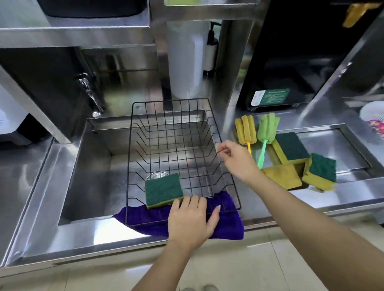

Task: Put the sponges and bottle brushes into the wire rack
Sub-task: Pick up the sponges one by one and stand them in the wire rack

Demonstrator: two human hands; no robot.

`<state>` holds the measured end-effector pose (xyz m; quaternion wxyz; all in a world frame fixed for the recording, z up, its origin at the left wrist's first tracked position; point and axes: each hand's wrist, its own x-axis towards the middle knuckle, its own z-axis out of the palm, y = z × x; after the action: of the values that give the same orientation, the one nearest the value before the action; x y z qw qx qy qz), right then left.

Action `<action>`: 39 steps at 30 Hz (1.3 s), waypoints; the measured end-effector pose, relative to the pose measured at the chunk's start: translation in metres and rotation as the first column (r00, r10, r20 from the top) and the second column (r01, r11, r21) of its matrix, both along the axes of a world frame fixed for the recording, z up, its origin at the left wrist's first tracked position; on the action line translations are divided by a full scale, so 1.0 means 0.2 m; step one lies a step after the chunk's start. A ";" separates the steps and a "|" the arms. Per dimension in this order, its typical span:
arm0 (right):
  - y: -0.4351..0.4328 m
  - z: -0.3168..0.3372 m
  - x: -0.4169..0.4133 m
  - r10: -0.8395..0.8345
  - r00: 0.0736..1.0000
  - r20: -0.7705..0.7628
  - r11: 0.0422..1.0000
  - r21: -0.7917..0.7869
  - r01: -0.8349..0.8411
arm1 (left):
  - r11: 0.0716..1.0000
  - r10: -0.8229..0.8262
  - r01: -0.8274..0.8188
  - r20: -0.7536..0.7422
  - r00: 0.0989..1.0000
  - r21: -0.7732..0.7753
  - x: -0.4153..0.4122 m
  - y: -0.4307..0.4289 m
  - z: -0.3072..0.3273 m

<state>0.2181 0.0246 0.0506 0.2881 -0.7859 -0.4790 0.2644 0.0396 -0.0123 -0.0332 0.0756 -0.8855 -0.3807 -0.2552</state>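
Stainless steel counter (pixel 58 234) stretching across, sunk in the middle by a sink (pixel 88 171), shelving rising behind and pale floor tiles showing below. Purple cloth (pixel 225 225) draping over the sink's near edge. Black wire rack (pixel 172 115) sitting across the sink, its near end resting on the cloth. Holding one sponge (pixel 163 189), green side up, in the near-left part of the rack. Lying flat on the cloth at the rack's near rim: left hand (pixel 190 222), fingers together and extended, thumb spread aside, fingertips just beside that sponge, gripping nothing. Hovering at the rack's right rim: right hand (pixel 238 158), thumb and forefinger pinched close at a wire, actual contact too fine to judge. Waiting on the counter right of the rack: yellow bottle brush (pixel 245 129), green bottle brush (pixel 267 126) and a cluster of three sponges (pixel 297 162) near a shallow recessed tray (pixel 351 142). White perforated basket (pixel 379 115) peeking in at far right.
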 end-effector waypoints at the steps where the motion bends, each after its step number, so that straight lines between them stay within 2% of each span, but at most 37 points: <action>1: -0.03 -0.01 0.07 -0.038 0.998 0.057 0.999 -0.012 0.039 | 1.000 -0.013 0.013 0.001 1.000 0.003 0.01 0.00 0.00; 4: -0.16 -0.03 0.26 -0.108 0.967 0.229 0.990 -0.069 0.127 | 0.999 -0.043 0.043 0.001 0.999 0.017 0.03 0.00 -0.01; 7: -0.27 -0.05 0.39 0.026 0.890 0.455 0.955 -0.275 0.113 | 0.999 -0.052 0.051 0.002 0.999 0.013 0.04 0.00 -0.01; 9: -0.34 -0.07 0.46 0.125 0.872 0.474 0.907 -0.410 0.093 | 0.999 -0.048 0.048 0.008 0.999 0.014 0.04 0.01 -0.02; 12: -0.42 -0.10 0.50 0.228 0.846 0.483 0.866 -0.497 0.050 | 0.999 -0.043 0.043 0.006 0.999 0.015 0.05 0.00 -0.02; 17: -0.43 -0.05 0.54 0.384 0.640 0.666 0.828 -0.555 0.081 | 0.999 -0.043 0.043 -0.010 0.999 -0.010 0.05 0.00 -0.02; 20: -0.40 0.00 0.56 0.350 0.661 0.664 0.819 -0.559 0.128 | 0.999 -0.043 0.042 -0.016 0.999 -0.015 0.04 0.00 -0.02; 22: -0.39 0.03 0.57 0.233 0.735 0.637 0.858 -0.490 0.152 | 0.999 -0.039 0.039 -0.022 0.999 -0.023 0.04 0.00 -0.01; 25: -0.38 0.11 0.54 -0.011 0.879 0.477 0.931 -0.316 0.183 | 0.999 -0.041 0.040 -0.023 0.999 -0.036 0.04 0.00 0.00; 28: -0.33 0.19 0.50 -0.203 0.918 0.340 0.951 -0.154 0.268 | 0.997 -0.056 0.055 -0.021 0.998 -0.055 0.04 0.01 0.01; 31: -0.26 0.27 0.42 -0.269 0.949 0.163 0.963 0.009 0.271 | 0.996 -0.067 0.066 -0.015 0.998 -0.065 0.02 0.01 0.02; 33: -0.22 0.31 0.35 -0.256 0.962 -0.093 0.961 0.085 0.264 | 0.997 -0.049 0.049 0.000 0.999 -0.059 0.00 0.02 0.04; 34: -0.20 0.32 0.31 -0.226 0.941 -0.252 0.964 0.080 0.253 | 0.998 -0.032 0.033 0.008 0.999 -0.054 -0.01 0.02 0.05; 36: -0.16 0.33 0.25 -0.141 0.824 -0.549 0.985 0.006 0.173 | 0.999 0.009 -0.008 0.023 1.000 -0.046 -0.05 0.05 0.07; 39: -0.09 0.31 0.16 -0.048 0.616 -0.786 0.998 -0.012 0.062 | 0.997 0.061 -0.059 0.027 0.998 -0.059 -0.14 0.10 0.07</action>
<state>0.2503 0.0074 0.1120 0.4826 -0.6031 -0.2828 0.5686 0.0108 0.0086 -0.0182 0.0520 -0.8719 -0.4154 -0.2542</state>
